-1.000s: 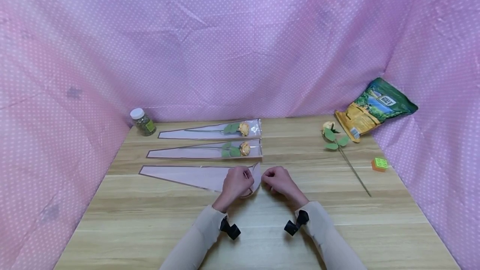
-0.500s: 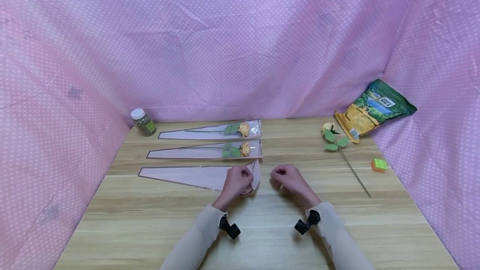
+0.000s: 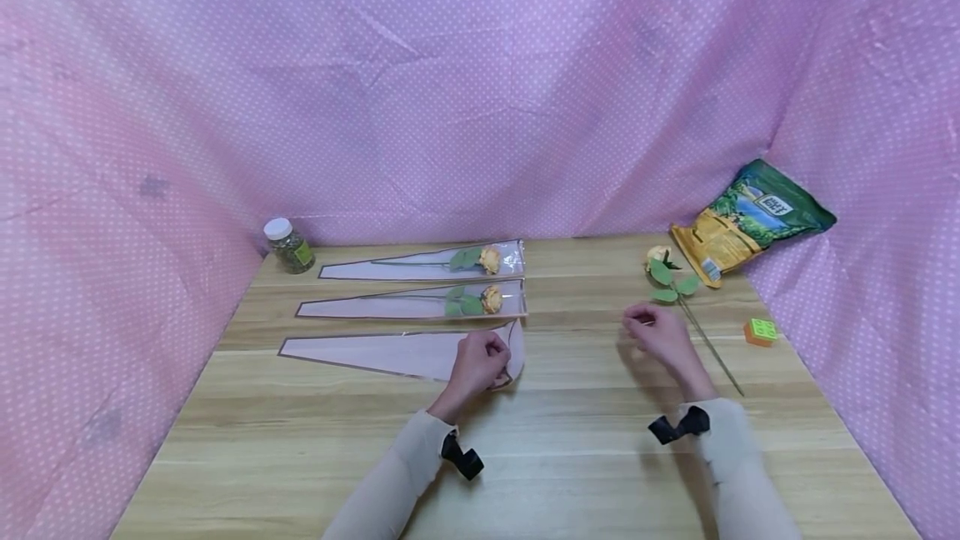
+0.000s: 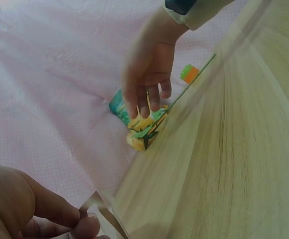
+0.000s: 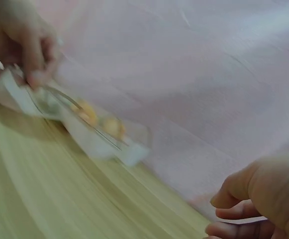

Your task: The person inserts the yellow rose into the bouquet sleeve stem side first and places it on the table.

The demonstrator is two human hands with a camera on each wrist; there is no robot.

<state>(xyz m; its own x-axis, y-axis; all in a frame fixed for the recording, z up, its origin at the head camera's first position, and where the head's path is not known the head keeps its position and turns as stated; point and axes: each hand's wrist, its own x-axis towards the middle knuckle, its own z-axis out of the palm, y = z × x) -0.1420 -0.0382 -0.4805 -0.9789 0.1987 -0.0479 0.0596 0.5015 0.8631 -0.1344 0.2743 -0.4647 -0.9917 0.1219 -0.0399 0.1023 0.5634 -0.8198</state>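
Observation:
In the head view my left hand (image 3: 477,363) pinches the wide end of a flower sleeve (image 3: 367,353), a long tapered sheet with a brown border. That end stands lifted and curved. The left wrist view shows thumb and finger closed on the bordered edge (image 4: 115,223). My right hand (image 3: 663,342) is over the table at the right, holding nothing, its fingers loosely bent. Just beyond it lies a loose yellow rose (image 3: 657,257) with green leaves and a long stem. In the right wrist view, a gap shows between thumb and fingers (image 5: 236,211).
Two more sleeves, the back one (image 3: 352,271) and the middle one (image 3: 330,308), each hold a rose. A white-capped jar (image 3: 291,250) stands back left. At the right are a green and yellow bag (image 3: 750,219) and a green-orange toy block (image 3: 760,332).
My right hand has moved away from the sleeve's wide end, rightward to near the loose rose's stem. My left hand keeps its pinch on the sleeve, almost in place.

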